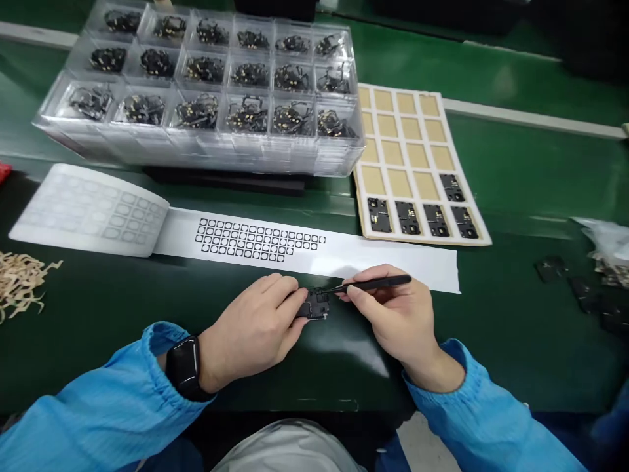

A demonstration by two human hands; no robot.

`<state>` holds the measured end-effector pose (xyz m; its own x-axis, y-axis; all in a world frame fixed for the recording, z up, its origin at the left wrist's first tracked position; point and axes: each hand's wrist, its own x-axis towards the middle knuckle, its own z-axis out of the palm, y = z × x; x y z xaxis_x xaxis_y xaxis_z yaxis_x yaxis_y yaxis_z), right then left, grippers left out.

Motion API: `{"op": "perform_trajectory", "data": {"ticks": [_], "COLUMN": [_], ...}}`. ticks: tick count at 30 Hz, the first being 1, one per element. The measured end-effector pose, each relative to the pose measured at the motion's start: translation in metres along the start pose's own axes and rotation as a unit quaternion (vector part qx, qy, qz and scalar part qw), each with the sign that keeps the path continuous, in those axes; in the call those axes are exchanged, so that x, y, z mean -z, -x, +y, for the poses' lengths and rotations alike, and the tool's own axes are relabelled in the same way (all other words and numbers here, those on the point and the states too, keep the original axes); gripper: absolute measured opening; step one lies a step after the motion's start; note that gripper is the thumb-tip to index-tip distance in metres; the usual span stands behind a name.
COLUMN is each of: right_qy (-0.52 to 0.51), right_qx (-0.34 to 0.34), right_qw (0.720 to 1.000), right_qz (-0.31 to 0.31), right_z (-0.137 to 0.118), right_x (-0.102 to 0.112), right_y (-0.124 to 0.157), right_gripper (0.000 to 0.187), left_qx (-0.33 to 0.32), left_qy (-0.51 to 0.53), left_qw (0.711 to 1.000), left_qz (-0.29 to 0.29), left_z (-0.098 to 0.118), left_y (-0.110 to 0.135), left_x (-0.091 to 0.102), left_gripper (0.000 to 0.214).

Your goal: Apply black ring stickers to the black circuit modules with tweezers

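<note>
My left hand [255,324] pinches a small black electronic part [314,305] and holds it on the dark green mat. My right hand [393,314] grips black tweezers [373,284], whose tip touches the top of that part. Just beyond my hands lies a white strip [373,259] printed with rows of small black ring stickers [255,239]. Both arms wear blue sleeves, and a black watch [184,367] sits on my left wrist.
A stack of clear plastic trays [206,92] with black parts stands at the back. A tan cardboard tray [417,164] to its right holds several black parts in its near rows. Peeled tan scraps [19,278] lie at the left; loose black parts [590,295] at the right.
</note>
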<state>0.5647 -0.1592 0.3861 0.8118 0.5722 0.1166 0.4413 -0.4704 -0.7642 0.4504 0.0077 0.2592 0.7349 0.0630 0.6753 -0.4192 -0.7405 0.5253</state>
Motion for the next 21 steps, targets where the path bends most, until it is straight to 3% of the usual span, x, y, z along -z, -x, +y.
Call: {"op": "perform_trajectory", "data": {"ticks": [10,21], "right_qy": [0.037,0.084], "right_qx": [-0.029,-0.026], "right_qw": [0.999,0.996], "right_qz": [-0.008,-0.011], "right_z": [-0.016,-0.023], "right_x": [0.005,0.005], "right_y": [0.002,0.001], "right_gripper": [0.015,0.015], "left_qx": [0.049,0.043], "left_qy": [0.040,0.033], "left_qw": [0.998,0.998], "left_qz": [-0.017,-0.016], "left_z": [0.009,0.011], "left_y": [0.004,0.004], "left_x": [0.008,0.007], "left_gripper": [0.034,0.032]}}
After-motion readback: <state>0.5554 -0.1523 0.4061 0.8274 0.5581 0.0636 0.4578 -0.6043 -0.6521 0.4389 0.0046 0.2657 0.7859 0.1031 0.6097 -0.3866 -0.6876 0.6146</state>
